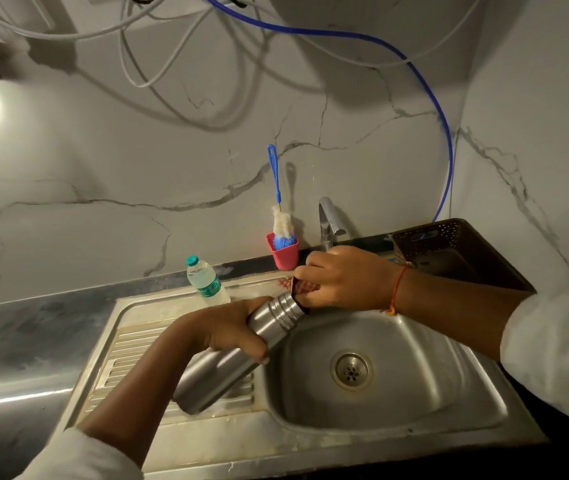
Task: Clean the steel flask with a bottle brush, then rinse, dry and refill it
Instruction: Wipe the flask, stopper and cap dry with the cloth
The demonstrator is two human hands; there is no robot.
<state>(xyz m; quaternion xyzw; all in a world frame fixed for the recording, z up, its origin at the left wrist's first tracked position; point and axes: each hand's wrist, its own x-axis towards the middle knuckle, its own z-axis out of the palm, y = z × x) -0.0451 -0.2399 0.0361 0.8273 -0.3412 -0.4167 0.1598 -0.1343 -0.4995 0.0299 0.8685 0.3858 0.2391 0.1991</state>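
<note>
Two grips work one steel flask (213,379) above the sink (432,368).
Left grip (231,334) wraps round the flask's middle and holds it tilted, base low over the ribbed draining side, neck raised toward the basin's back edge. Right grip (345,278) is closed on a reddish patterned cloth (305,289) at the flask's mouth; a red thread (397,289) circles that wrist. Behind the sink a blue-handled bottle brush (281,223) stands bristles-down in a red cup (284,256), near the tap (328,220). A plastic water bottle (206,280) stands on the sink's back rim, left of the cup. A brown perforated basket (414,232) sits at the back right.
</note>
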